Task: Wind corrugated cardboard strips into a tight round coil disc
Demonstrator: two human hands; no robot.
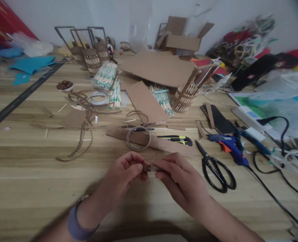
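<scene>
Between my two hands is a small brown strip, apparently cardboard (149,167), and its ends disappear under my fingers. My left hand (122,174) pinches one end between thumb and fingertips. On the other end, my right hand (183,178) is closed with thumb below and fingers above. Just beyond them lies a round ring (127,144) on a long cardboard piece (161,145). Beside that piece is a yellow and black utility knife (176,138). Black-handled scissors (214,168) lie to the right of my right hand.
A blue glue gun (227,143) with a trailing cable lies at right. Curled cardboard strips (80,137) are at left. Farther back are bundled chopsticks (105,75), a large cardboard sheet (159,67), stick-covered buckets (91,60) and another such bucket (185,95).
</scene>
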